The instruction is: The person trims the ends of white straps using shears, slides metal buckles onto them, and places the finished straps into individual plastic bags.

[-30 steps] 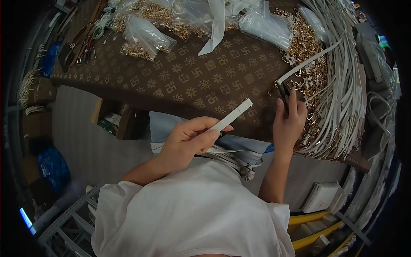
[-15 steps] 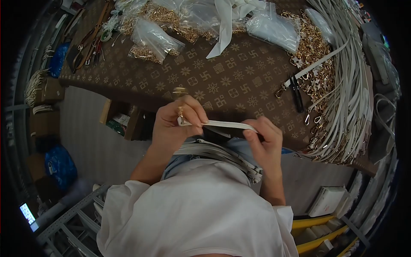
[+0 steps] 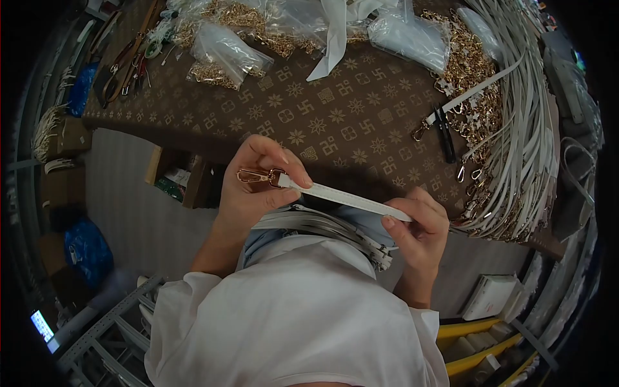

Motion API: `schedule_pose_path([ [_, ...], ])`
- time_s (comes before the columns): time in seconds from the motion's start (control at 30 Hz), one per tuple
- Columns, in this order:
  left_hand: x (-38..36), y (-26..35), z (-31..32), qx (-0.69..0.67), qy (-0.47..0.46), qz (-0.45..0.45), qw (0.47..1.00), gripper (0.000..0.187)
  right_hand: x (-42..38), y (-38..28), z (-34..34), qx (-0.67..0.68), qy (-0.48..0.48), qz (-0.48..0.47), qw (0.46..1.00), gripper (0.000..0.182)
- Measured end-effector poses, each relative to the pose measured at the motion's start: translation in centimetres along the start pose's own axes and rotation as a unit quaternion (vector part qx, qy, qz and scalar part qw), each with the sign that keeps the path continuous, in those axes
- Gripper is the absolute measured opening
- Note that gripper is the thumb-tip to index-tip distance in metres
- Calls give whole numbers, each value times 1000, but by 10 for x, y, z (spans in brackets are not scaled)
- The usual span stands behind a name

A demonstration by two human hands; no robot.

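Half a second on, and the white strap [image 3: 351,198] has been drawn out longer between the two hands, with the gold clasp [image 3: 255,175] now swung out flat past the left thumb, where before it stood up above the knuckles. The right hand [image 3: 420,222] has slid lower and further out along the strap, away from the left.

Left hand [image 3: 258,184] first: fingers curled, thumb and forefinger pinched tight on the strap's end right where the gold clasp joins it. The clasp pokes out sideways, clear of the fingers. Right hand: closed too, thumb pressed on top of the strap's other end, the fingers folded beneath it. So both hands are pinching, neither spread, and the strap runs taut and slanting between them, the clasp end higher.

Take that strap as the landmark. It hangs just off the near edge of the brown patterned surface [image 3: 335,122], above the person's lap. Directly under it, a bundle of white straps [image 3: 322,227] lies across the lap, touching the white shirt. Beyond the strap's right end, up on the surface, black snips [image 3: 443,134] lie beside a heap of gold hardware [image 3: 474,97], well apart from either hand. Further out past that, a thick sheaf of white straps [image 3: 532,129] drapes over the edge. Far beyond the strap's clasp end, clear bags [image 3: 225,51] of gold fittings sit at the back.
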State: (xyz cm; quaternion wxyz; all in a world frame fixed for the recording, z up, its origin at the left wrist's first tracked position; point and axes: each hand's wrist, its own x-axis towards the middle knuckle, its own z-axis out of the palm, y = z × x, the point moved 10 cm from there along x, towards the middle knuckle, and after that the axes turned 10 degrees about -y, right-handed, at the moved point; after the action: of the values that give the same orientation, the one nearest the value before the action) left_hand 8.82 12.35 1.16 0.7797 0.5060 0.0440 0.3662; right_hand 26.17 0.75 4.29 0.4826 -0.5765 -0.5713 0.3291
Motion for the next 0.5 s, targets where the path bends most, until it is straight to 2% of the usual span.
schedule_pose_path([
  [0.5, -3, 3, 4, 0, 4, -4, 1000, 39, -4, 0, 1, 22, -24, -2, 999, 15],
])
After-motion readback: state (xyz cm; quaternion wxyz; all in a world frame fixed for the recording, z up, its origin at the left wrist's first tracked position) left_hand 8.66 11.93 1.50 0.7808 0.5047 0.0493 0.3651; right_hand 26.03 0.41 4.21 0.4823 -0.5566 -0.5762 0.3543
